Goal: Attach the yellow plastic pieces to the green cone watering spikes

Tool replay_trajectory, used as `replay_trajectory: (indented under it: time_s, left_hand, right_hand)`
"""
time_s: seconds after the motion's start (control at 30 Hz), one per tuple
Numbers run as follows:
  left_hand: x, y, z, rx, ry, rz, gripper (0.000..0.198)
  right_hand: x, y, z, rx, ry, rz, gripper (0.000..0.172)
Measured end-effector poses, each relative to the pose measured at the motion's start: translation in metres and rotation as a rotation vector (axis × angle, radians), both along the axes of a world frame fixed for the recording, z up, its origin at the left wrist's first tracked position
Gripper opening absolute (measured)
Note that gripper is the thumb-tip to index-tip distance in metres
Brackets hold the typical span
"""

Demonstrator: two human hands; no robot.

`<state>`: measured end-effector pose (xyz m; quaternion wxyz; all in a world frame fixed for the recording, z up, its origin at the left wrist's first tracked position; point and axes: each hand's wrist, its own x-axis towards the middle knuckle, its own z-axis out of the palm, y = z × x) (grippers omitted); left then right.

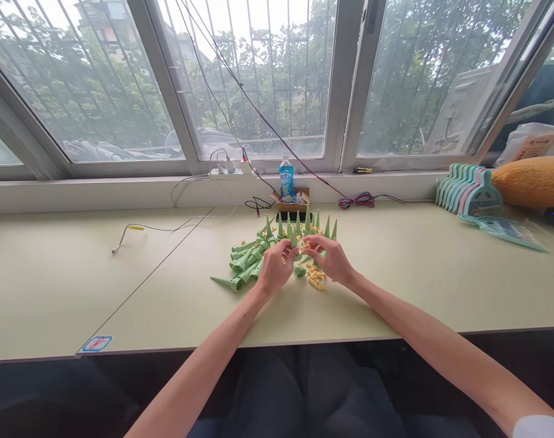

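Your left hand (275, 267) is pinching a green cone (293, 237) and your right hand (332, 260) a small yellow piece (306, 246), between the front and back edges of the counter (408, 261); room is stretching to either side.

Wears dark blue-grey trousers (281, 389), loose and softly creased, and a plain white sleeve (539, 427), only partly in view, above a slim, bare right arm (422, 316), with left arm (213, 353), left hand (275, 266) and right hand (330, 260) likewise bare.
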<state>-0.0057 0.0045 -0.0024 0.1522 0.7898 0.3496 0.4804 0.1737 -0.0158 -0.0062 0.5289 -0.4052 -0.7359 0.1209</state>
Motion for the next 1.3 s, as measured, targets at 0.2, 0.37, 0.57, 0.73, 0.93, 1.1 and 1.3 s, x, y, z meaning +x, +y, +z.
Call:
replay_trajectory:
  time_s: [0.2, 0.37, 0.57, 0.73, 0.93, 1.1, 1.3]
  left_hand:
    - [0.0003, 0.0003, -0.0009, -0.004, 0.003, -0.008, 0.014]
    - [-0.0001, 0.0012, -0.002, -0.02, -0.004, -0.033, 0.015]
    - [-0.0011, 0.0012, -0.0013, 0.011, 0.019, -0.014, 0.012]
    - [-0.0016, -0.0008, 0.001, 0.029, 0.035, -0.02, 0.011]
    - [-0.0013, -0.0013, 0.0019, 0.037, 0.041, -0.037, 0.009]
    - [-0.0007, -0.0016, 0.0023, 0.037, 0.035, -0.044, 0.01]
    - [0.0, -0.0012, 0.0015, 0.052, 0.023, -0.053, 0.01]
  right_hand:
    - [0.0008, 0.0027, -0.0043, 0.056, -0.05, -0.013, 0.02]
    - [0.0002, 0.0032, -0.0056, 0.057, -0.049, -0.021, 0.018]
    - [-0.0009, 0.004, -0.0072, 0.009, -0.055, -0.016, 0.02]
    - [-0.0002, 0.0027, -0.0063, -0.026, -0.106, -0.01, 0.03]
    - [-0.0002, 0.0011, -0.0049, -0.031, -0.139, -0.002, 0.043]
    - [-0.0004, 0.0024, -0.0068, -0.042, -0.129, -0.008, 0.048]
    - [0.0, 0.0025, -0.0071, -0.063, -0.111, -0.018, 0.049]
